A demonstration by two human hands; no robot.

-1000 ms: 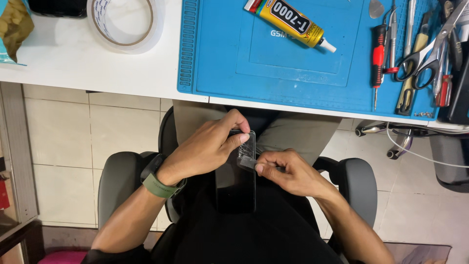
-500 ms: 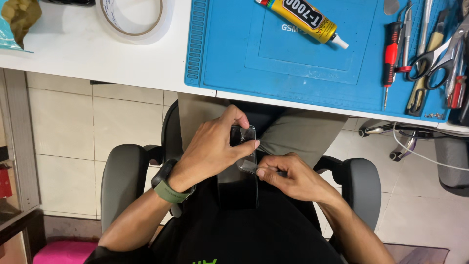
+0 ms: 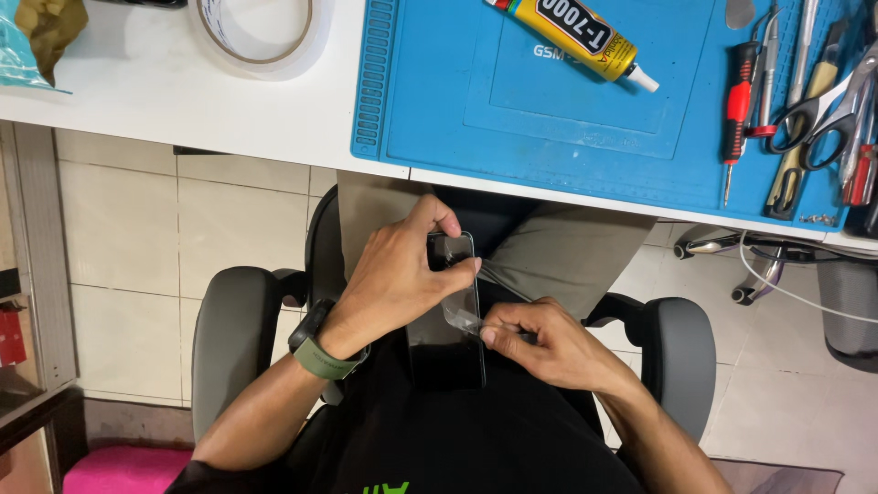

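A black smartphone [image 3: 448,352] rests upright against my lap, below the desk edge. My left hand [image 3: 398,274], with a green watch band on the wrist, grips the phone's top end with thumb and fingers. My right hand [image 3: 540,343] pinches a thin clear film [image 3: 466,302] that lifts off the phone's face and stretches between the two hands. Part of the phone is hidden behind my left hand.
A blue work mat [image 3: 585,101] lies on the white desk [image 3: 174,101] with a yellow glue tube [image 3: 572,37]. Screwdrivers, tweezers and scissors [image 3: 823,110] lie at its right. A tape roll [image 3: 261,27] sits at the left. Grey chair armrests [image 3: 229,338] flank me.
The film has peeled further off the phone, with my right hand pulling it down and right. My left hand shifted its grip at the phone's top.
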